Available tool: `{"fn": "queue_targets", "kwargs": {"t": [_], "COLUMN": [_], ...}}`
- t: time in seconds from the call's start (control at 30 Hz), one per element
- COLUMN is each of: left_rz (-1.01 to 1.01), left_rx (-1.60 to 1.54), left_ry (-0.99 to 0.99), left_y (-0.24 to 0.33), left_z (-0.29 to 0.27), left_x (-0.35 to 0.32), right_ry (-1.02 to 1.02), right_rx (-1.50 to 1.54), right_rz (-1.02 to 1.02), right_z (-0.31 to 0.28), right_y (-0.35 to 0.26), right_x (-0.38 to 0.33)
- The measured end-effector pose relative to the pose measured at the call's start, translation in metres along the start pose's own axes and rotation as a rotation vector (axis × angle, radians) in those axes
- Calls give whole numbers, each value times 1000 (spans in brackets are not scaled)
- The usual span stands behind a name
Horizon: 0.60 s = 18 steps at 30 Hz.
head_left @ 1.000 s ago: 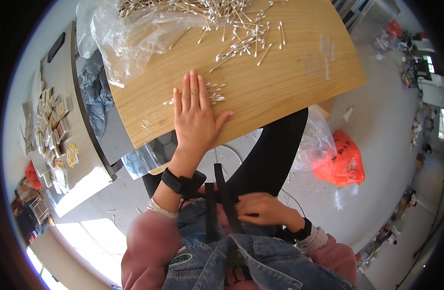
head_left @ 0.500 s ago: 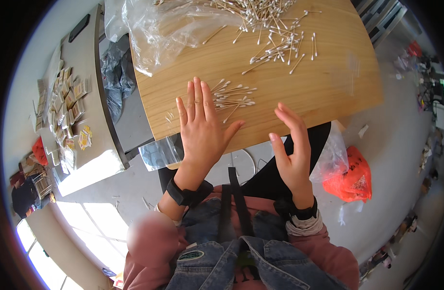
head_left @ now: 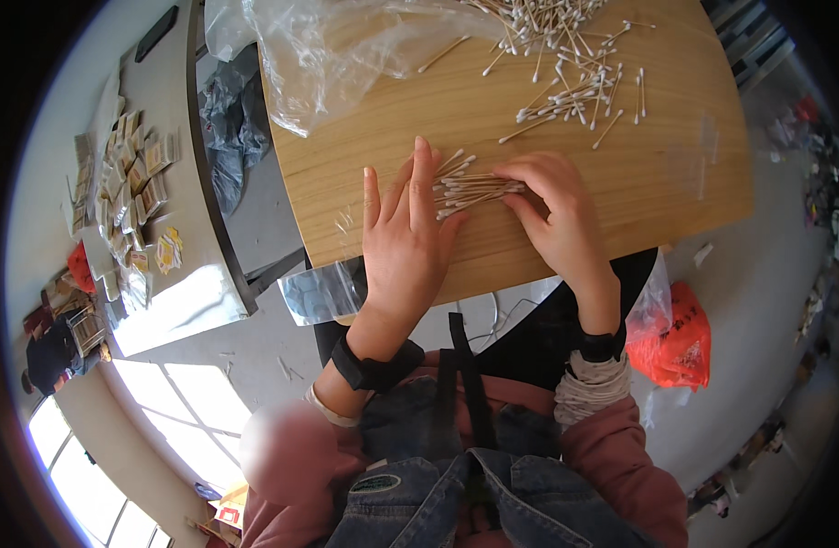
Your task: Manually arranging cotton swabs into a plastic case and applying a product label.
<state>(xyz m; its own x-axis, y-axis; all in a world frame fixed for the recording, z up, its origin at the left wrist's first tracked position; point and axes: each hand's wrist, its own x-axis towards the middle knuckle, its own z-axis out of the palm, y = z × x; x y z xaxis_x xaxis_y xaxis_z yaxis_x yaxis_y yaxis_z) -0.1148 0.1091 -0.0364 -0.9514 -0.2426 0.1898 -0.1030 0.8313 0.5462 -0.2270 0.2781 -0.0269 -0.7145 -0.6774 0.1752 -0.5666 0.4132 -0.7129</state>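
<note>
A small bundle of cotton swabs [head_left: 474, 189] lies on the wooden table [head_left: 346, 164] near its front edge, the sticks running roughly left to right. My left hand [head_left: 406, 237] rests against the left ends of the bundle, fingers stretched out and apart, thumb by the lower swabs. At the other end, my right hand [head_left: 565, 210] has its thumb and fingers closed around the right tips. Several swabs stick out at a slant above the rest, next to my left fingers. Parts of the left ends are hidden behind my left hand.
A large loose pile of cotton swabs [head_left: 575, 91] lies farther back. Clear plastic bags [head_left: 328, 64] cover the table's far left. A clear film packet [head_left: 323, 290] overhangs the front edge. On a side table at left are many small packs [head_left: 131, 183]. A red bag [head_left: 675, 338] sits at right.
My right hand has moved up onto the table and closed on the bundle's right ends. My left hand has come against its left side. The swabs look more gathered, and the view has shifted slightly.
</note>
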Motion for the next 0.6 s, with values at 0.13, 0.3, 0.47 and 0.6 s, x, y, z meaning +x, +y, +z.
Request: {"fn": "queue_targets", "kwargs": {"t": [0.13, 0.3, 0.47, 0.6], "left_rz": [34, 21, 9, 25], "left_rx": [-47, -132, -211, -190], "left_ry": [-2, 44, 82, 99], "left_y": [-9, -13, -18, -22], "left_z": [-6, -10, -17, -18], "left_x": [1, -2, 2, 8], "right_ry": [23, 53, 67, 126], "right_rx": [11, -1, -19, 96], "right_rz": [3, -101, -126, -69], "right_z": [-1, 6, 12, 14], "right_y": [1, -2, 1, -3], "right_x": [1, 4, 3, 3]}}
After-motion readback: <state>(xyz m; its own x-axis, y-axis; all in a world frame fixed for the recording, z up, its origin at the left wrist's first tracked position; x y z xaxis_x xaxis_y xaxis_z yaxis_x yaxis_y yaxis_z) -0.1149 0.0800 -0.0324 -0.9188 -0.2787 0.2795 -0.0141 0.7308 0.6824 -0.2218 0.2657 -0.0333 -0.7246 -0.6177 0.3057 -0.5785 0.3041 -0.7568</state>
